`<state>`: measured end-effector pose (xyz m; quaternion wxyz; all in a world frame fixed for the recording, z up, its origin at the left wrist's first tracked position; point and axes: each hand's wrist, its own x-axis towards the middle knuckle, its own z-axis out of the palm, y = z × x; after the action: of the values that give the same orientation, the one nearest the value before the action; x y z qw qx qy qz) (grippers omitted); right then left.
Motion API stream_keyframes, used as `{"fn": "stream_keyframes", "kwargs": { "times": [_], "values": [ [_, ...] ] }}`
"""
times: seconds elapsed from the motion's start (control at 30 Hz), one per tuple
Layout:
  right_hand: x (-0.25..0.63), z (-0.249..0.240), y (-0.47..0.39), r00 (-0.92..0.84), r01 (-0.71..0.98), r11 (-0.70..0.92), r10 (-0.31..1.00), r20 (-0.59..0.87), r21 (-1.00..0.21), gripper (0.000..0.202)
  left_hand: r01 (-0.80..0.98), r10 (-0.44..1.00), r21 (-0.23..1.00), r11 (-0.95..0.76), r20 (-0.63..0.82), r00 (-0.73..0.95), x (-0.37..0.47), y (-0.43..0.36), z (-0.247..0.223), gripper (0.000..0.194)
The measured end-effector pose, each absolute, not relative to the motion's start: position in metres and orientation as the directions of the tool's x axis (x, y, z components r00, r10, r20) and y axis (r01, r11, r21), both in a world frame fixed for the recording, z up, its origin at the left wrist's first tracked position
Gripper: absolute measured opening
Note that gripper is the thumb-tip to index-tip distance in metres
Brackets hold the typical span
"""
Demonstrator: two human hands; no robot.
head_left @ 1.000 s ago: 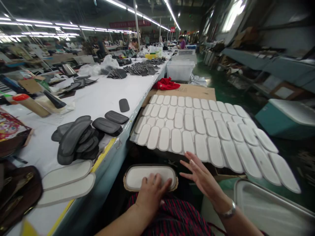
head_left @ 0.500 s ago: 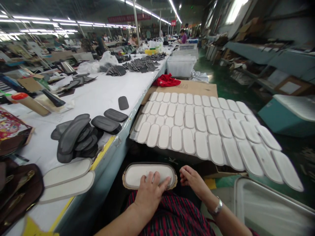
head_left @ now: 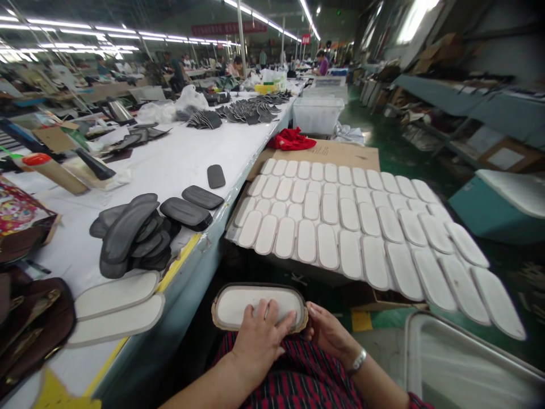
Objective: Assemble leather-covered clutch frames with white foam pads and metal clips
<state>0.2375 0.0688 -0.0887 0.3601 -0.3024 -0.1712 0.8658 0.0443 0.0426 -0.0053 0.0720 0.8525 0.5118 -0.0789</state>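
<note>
An oblong white panel with rounded ends and a grey border (head_left: 232, 304) lies over my lap, a ragged tan edge showing around it. My left hand (head_left: 261, 335) rests on its white face, fingers spread and pressing down. At the panel's right end, my right hand (head_left: 326, 329) pinches the tan edge between thumb and curled fingers. Some of the right fingers are hidden behind the rim. Beyond the lap, rows of similar white panels (head_left: 327, 244) lie overlapping on a board. Two more white panels (head_left: 114, 315) sit at the table's near edge.
On the long white table (head_left: 183, 153) at left are a heap of dark grey oval pieces (head_left: 131, 233), a brown bag (head_left: 34, 329) and an orange-topped roll (head_left: 53, 170). A red cloth (head_left: 292, 139) lies on cardboard behind the panels. A clear bin (head_left: 468, 363) stands at lower right.
My right hand has moved left, from beside the panel to its right end, and now grips the edge there. My left hand stays on the panel. The view has shifted slightly.
</note>
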Motion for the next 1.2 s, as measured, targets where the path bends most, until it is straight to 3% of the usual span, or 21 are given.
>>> {"fn": "stream_keyframes", "kwargs": {
  "times": [0.17,0.27,0.37,0.43,0.5,0.73,0.9,1.2],
  "values": [
    [0.235,-0.085,0.069,-0.528,-0.509,-0.713,0.701,-0.48,-0.482,0.031,0.891,0.875,0.056,-0.45,-0.172,0.453,0.043,0.041,-0.008,0.068],
    [0.238,-0.075,0.076,-0.496,-0.41,-0.709,0.701,-0.511,-0.574,0.038,0.904,0.893,0.062,-0.422,-0.143,0.427,0.043,0.04,-0.009,0.065],
    [0.243,-0.058,0.089,-0.462,-0.038,-0.619,0.707,-0.536,-0.784,0.033,0.914,0.906,0.062,-0.402,-0.117,0.407,0.044,0.039,-0.011,0.054],
    [0.245,-0.046,0.097,-0.44,0.215,-0.534,0.694,-0.569,-0.818,0.029,0.917,0.911,0.059,-0.395,-0.102,0.399,0.044,0.039,-0.012,0.048],
    [0.246,-0.037,0.102,-0.44,0.301,-0.513,0.673,-0.595,-0.804,0.026,0.918,0.914,0.056,-0.393,-0.086,0.396,0.043,0.039,-0.014,0.047],
    [0.248,-0.036,0.102,-0.469,0.236,-0.545,0.661,-0.585,-0.805,0.029,0.918,0.916,0.059,-0.392,-0.061,0.396,0.042,0.04,-0.017,0.045],
    [0.252,-0.037,0.101,-0.513,0.178,-0.561,0.649,-0.562,-0.809,0.029,0.919,0.914,0.061,-0.39,-0.098,0.394,0.045,0.041,-0.012,0.055],
    [0.254,-0.063,0.088,-0.583,-0.233,-0.701,0.655,-0.481,-0.674,0.031,0.916,0.903,0.068,-0.396,-0.153,0.401,0.048,0.043,-0.006,0.065]
  ]
}}
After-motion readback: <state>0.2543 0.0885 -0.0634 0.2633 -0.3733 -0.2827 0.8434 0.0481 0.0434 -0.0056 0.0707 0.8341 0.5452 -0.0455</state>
